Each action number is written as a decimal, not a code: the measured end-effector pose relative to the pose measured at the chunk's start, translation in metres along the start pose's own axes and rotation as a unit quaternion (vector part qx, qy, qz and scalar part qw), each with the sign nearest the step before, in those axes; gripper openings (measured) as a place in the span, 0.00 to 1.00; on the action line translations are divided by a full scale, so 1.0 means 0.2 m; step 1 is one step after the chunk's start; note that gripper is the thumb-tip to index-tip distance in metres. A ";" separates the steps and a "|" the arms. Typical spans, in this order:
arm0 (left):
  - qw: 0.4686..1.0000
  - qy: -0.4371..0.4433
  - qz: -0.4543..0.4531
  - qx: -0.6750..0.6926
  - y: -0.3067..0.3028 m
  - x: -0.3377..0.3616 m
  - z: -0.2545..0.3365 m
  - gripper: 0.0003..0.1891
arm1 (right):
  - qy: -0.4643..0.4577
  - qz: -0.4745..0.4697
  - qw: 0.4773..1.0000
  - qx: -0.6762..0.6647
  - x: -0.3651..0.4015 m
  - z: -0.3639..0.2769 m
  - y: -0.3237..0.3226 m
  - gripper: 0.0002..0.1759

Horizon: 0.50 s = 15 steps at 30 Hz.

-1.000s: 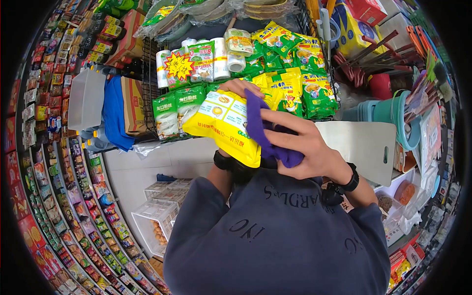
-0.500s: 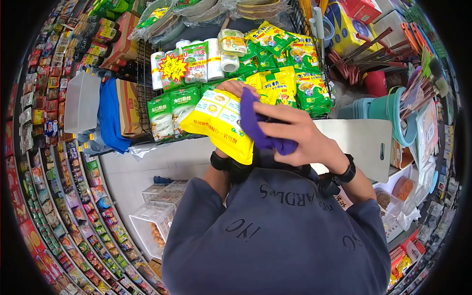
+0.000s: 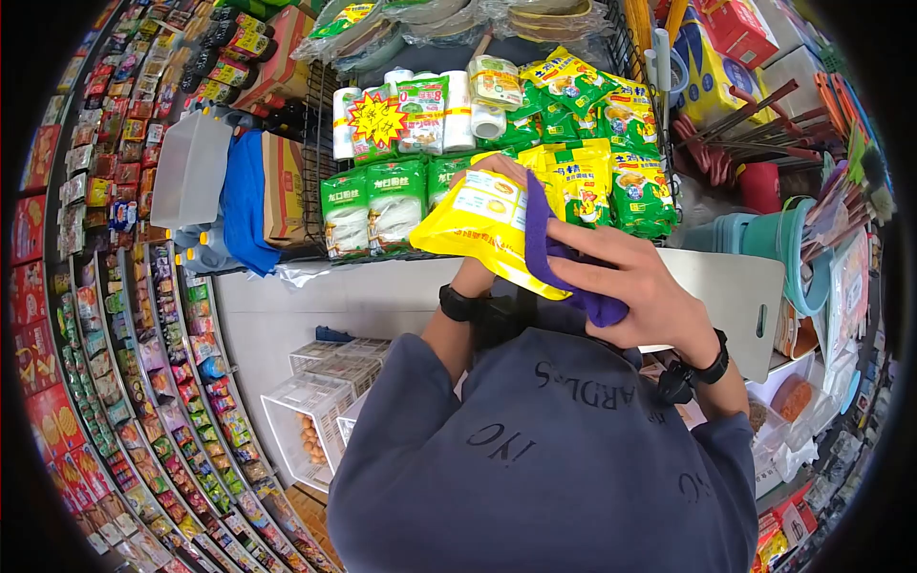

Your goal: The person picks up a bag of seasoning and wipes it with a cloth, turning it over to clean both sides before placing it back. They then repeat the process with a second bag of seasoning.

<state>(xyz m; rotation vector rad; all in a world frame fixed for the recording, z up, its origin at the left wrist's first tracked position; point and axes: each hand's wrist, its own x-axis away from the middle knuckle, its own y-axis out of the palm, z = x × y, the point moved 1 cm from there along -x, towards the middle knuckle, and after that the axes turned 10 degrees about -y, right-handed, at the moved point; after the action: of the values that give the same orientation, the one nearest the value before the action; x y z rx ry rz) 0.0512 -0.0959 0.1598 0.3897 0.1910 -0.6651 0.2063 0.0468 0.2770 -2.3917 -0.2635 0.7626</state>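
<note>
A yellow packet (image 3: pixel 473 234) with printed panels is held up in my left hand (image 3: pixel 499 169), whose fingers show over its top edge; the rest of that hand is mostly behind the packet. My right hand (image 3: pixel 642 279) has its fingers on a purple cloth (image 3: pixel 600 307). The cloth lies folded against the packet's right edge. Just beyond my hands, green and yellow seasoning bags (image 3: pixel 581 181) and green noodle packs (image 3: pixel 396 205) fill a black wire rack (image 3: pixel 313 143).
White paper rolls (image 3: pixel 458 110) stand in the rack, with wrapped bowls (image 3: pixel 549 21) behind. A clear bin (image 3: pixel 191 172) and a carton (image 3: pixel 284 191) are at left. Teal buckets (image 3: pixel 788 244) and a pale board (image 3: pixel 721 301) are at right. Egg crates (image 3: pixel 306 420) sit low at left.
The whole view has shifted, so the rack appears further right. The purple cloth has slid lower along the packet's right edge, and the packet is turned slightly. Both hands keep their holds.
</note>
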 end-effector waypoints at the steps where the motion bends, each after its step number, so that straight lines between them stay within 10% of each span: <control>1: 1.000 -0.008 0.004 -0.014 0.00 0.01 0.00 0.16 | 0.001 -0.002 1.000 0.008 0.01 0.01 -0.01 0.40; 15: 0.958 -0.116 0.040 -0.261 -0.09 0.11 -0.31 0.21 | 0.021 -0.122 0.985 0.118 0.03 -0.10 -0.15 0.48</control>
<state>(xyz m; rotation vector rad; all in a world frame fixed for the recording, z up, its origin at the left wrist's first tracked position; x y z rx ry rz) 0.0538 -0.0962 0.0907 -0.1876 0.1198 -0.5510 0.2216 0.0633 0.3052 -2.1012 -0.4173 0.5941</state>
